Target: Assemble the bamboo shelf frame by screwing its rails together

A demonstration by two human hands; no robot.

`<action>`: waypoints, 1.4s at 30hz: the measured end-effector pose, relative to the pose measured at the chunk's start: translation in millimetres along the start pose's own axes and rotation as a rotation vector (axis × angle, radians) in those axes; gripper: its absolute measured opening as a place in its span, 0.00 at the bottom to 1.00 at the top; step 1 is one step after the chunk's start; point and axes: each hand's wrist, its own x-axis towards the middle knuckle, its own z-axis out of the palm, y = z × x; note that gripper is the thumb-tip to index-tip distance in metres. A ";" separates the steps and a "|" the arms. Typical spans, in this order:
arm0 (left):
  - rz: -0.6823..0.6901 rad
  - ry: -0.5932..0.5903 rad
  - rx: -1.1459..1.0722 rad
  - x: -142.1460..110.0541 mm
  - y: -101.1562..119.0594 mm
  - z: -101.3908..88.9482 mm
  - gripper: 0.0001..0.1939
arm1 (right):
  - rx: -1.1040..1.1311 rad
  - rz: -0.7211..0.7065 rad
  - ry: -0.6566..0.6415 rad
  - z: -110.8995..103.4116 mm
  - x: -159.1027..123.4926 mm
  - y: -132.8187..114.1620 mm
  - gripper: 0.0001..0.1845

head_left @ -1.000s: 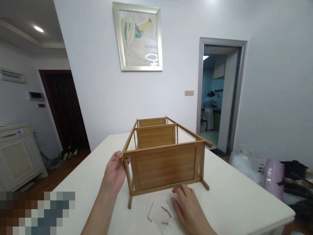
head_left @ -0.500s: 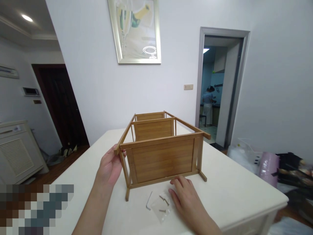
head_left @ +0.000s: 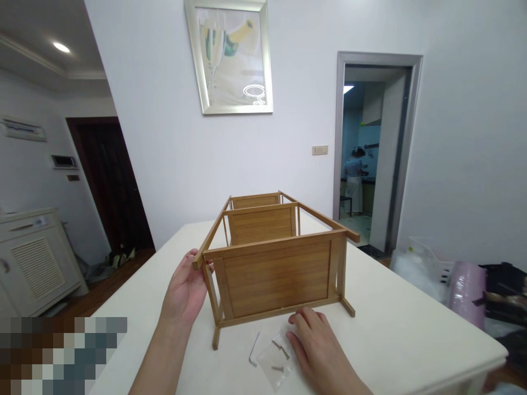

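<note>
Head view: my left hand (head_left: pixel 185 288) has its fingers curled around the near upper left corner of the wooden shelf unit (head_left: pixel 280 277), holding it. The unit lies on its side on the white table (head_left: pixel 395 329), stretching back toward the far edge by the wall. My right hand (head_left: pixel 315 337) lies low by the bottom rail, fingers loosely bent; its palm is hidden, so I can't tell whether it holds anything. Between that hand and the hex key (head_left: pixel 252 352), toward the table's near edge, are a clear bag (head_left: pixel 269 373) and screws (head_left: pixel 284 352).
</note>
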 end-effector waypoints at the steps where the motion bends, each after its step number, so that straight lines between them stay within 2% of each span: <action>1: 0.003 0.000 0.003 0.7 -0.4 -0.4 0.10 | 0.000 0.000 -0.002 0.6 -0.2 0.4 0.06; 10: 0.006 -0.001 0.091 5.6 -2.8 -4.0 0.10 | 0.033 0.009 -0.007 -0.5 -1.3 0.0 0.06; 13: 0.010 -0.006 0.105 4.6 -2.0 -3.9 0.08 | 0.090 0.019 0.055 -3.7 0.9 -1.1 0.07; 16: 0.001 -0.020 0.097 2.5 -2.6 -6.0 0.10 | 0.152 0.059 0.172 -10.1 0.3 3.7 0.07; 20: -0.111 -0.065 0.176 -2.0 -6.7 -17.7 0.23 | 0.129 0.117 0.304 -28.4 -12.4 31.6 0.08; 24: -0.254 -0.186 0.470 -11.0 -11.8 -43.9 0.42 | 0.114 0.303 0.354 -50.9 -27.3 77.0 0.08; 26: -0.289 -0.200 0.648 -17.7 -15.8 -59.5 0.41 | 0.151 0.431 0.330 -56.1 -28.5 97.1 0.10; 29: -0.324 -0.209 0.906 -26.4 -26.0 -78.6 0.32 | 0.230 0.595 0.227 -54.7 -23.2 114.7 0.11; 31: -0.342 -0.247 1.092 -29.4 -34.3 -85.5 0.28 | 0.258 0.634 0.135 -51.3 -18.8 117.4 0.12; 34: -0.331 -0.277 1.299 -30.1 -43.3 -87.0 0.23 | 0.193 0.601 0.031 -48.7 -16.0 114.3 0.13; 38: -0.361 -0.319 1.326 -29.6 -44.9 -83.4 0.21 | 0.086 0.571 -0.010 -49.7 -16.7 110.4 0.11; 42: -0.426 -0.376 1.246 -27.8 -43.5 -85.2 0.21 | 0.108 0.582 -0.007 -50.2 -15.8 109.9 0.13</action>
